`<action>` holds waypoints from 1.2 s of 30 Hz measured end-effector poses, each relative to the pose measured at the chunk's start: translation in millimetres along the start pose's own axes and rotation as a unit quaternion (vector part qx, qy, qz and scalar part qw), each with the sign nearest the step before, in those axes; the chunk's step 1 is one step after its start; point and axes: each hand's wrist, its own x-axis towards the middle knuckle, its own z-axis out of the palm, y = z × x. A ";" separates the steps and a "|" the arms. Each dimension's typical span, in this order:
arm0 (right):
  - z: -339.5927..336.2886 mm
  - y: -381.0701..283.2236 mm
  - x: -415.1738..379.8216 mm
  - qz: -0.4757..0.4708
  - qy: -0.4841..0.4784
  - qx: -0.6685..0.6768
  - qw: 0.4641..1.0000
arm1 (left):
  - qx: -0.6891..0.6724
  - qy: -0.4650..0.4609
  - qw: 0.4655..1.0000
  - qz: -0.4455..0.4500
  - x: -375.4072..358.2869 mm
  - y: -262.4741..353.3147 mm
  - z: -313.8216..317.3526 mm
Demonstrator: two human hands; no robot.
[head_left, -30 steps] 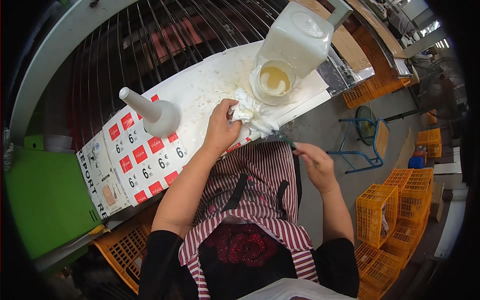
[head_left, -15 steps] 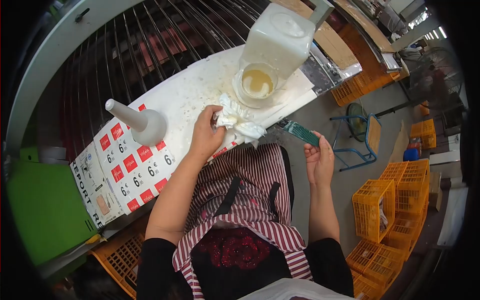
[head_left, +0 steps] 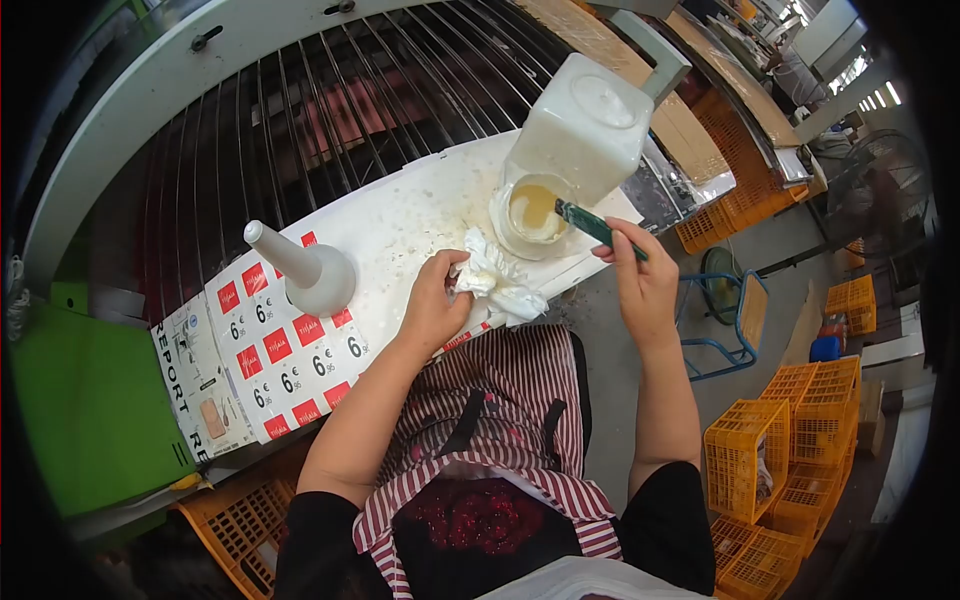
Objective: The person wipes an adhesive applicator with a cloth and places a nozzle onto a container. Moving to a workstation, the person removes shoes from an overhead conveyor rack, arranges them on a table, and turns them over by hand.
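In my left hand (head_left: 440, 297) is the edge of a crumpled white cloth (head_left: 497, 280), pinched against the front edge of the white work board (head_left: 420, 210). My right hand (head_left: 643, 285) grips one end of a flat green tool (head_left: 603, 232), whose dark tip reaches over the rim of an open tub (head_left: 497, 222). Yellowish liquid (head_left: 535, 212) with a pale patch lies in that tub. Right behind it is a translucent white plastic jug (head_left: 580, 125). Left of my left hand, a grey-white long-necked bottle (head_left: 320, 280) stands on the board.
Printed price labels (head_left: 290, 370) cover the board's left part. Behind it runs a row of metal rods (head_left: 350, 110) under a grey frame. A green panel (head_left: 95, 400) is at left. To the right are a blue-framed stool (head_left: 740, 320), a fan (head_left: 875, 190) and stacked orange crates (head_left: 745, 450).
My right hand has raised the green tool from beside the board up to the tub's rim. My left hand keeps hold of the cloth. The whole view has shifted slightly.
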 end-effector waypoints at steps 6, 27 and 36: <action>12.6 5.4 26.9 -0.068 -0.115 -0.163 0.977 | 0.004 -0.014 1.000 -0.011 0.3 5.0 -1.9; 19.8 -3.0 36.2 0.044 -0.115 -0.090 0.988 | 0.015 -0.017 1.000 -0.007 1.1 8.1 -3.2; 29.0 10.4 40.7 0.033 -0.018 -0.066 0.997 | 0.014 -0.017 1.000 -0.009 0.7 8.5 -3.7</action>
